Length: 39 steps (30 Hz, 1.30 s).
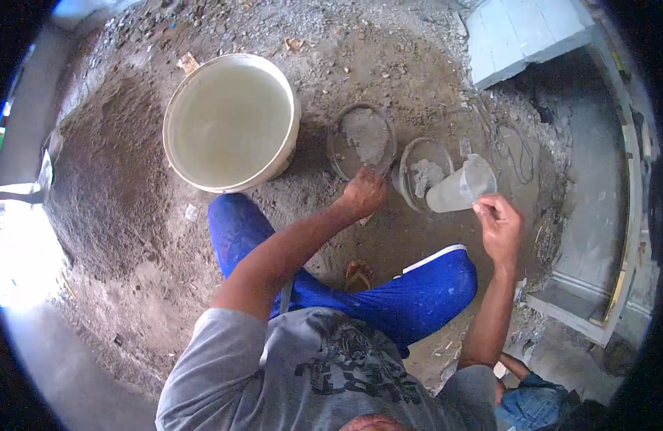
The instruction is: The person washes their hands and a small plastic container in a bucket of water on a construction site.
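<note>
My right hand (499, 229) pinches the rim of a translucent plastic cup (454, 189) with cloudy contents. The cup leans beside a round shallow container (404, 188) that has a pale grey lump (427, 175) in it. To the left is a second round container (333, 143), with wet-looking grey material (368, 132) spread inside. My left hand (366, 193) is at this container's near edge, fingers curled; its fingertips are hidden, so its hold is unclear. A large whitish bucket (294, 134) of murky liquid (229, 121) stands farther left.
A mound of brown soil or sand (110, 178) rises at the left. A looped cable (520, 156) lies on the dirt floor at right. Pale boxy panels (525, 37) stand upper right, above a grey framed trough-like structure (595, 178). Another person (533, 401) is at lower right.
</note>
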### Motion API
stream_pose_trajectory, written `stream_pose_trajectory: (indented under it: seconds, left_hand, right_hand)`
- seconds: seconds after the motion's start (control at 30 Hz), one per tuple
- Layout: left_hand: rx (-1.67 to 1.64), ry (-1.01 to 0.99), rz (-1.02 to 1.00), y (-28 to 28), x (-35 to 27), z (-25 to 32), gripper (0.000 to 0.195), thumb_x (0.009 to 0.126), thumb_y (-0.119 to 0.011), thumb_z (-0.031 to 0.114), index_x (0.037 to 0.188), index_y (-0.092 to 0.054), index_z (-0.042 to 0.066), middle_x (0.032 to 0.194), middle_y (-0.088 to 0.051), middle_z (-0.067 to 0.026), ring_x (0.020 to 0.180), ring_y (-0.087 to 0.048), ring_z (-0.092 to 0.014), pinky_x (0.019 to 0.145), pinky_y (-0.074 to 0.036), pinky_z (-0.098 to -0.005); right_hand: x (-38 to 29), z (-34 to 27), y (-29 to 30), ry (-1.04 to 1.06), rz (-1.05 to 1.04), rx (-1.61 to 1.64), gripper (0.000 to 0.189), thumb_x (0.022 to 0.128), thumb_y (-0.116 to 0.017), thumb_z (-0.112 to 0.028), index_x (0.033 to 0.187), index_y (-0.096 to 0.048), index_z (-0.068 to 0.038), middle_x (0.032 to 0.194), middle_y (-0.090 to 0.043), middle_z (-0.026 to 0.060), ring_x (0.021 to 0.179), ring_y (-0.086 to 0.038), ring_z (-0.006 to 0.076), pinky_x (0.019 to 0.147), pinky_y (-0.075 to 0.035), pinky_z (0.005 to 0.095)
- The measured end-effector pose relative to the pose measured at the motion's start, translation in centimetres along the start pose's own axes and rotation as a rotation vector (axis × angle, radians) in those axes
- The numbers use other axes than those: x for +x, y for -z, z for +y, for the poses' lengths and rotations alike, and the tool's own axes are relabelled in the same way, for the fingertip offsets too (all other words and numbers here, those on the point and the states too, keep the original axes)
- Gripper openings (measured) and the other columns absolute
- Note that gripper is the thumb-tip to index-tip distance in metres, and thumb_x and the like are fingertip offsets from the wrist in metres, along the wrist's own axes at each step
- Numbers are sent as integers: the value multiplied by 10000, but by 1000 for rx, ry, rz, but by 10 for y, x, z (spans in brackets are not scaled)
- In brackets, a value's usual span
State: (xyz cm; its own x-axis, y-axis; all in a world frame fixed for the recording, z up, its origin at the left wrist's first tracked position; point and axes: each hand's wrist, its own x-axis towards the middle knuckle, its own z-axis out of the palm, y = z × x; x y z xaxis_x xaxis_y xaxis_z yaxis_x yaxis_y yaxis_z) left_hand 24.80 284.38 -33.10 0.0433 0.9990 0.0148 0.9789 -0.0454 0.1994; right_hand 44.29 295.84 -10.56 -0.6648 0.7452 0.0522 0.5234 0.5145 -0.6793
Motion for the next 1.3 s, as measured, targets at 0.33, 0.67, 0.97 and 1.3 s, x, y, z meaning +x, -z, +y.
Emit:
stream_pose_trajectory:
  seconds: [0.33,0.67,0.97,1.3]
  left_hand:
    - [-162,117,-450,-17,49,-29,200,762,-555,199,823,-677,54,811,-669,-133,775,-655,-307,657,-525,-421]
    - [66,-48,-391,50,141,-91,279,762,-487,233,808,-663,21,867,-641,-194,806,-635,-333,729,-508,-430]
    - [367,-494,-455,16,186,-160,195,707,-570,228,722,-650,51,731,-629,-158,727,-630,-321,658,-505,-425]
    - [-269,341,-456,108,189,-139,180,844,-520,175,739,-628,78,580,-587,-75,464,-568,-162,452,-458,-313]
  right_hand:
    - [-39,23,-14,-147,227,263,95,802,-623,-2,868,-571,41,841,-608,68,774,-571,108,702,-457,219]
    - [-53,45,-3,-247,303,173,96,799,-638,-83,822,-584,-8,751,-621,89,695,-612,157,625,-469,279]
    - [-71,45,0,-160,301,38,105,749,-656,-92,800,-582,-40,758,-600,143,690,-599,325,595,-465,376]
    - [-76,49,4,-105,285,-6,126,709,-661,-56,789,-564,-54,747,-588,135,684,-591,325,586,-465,387]
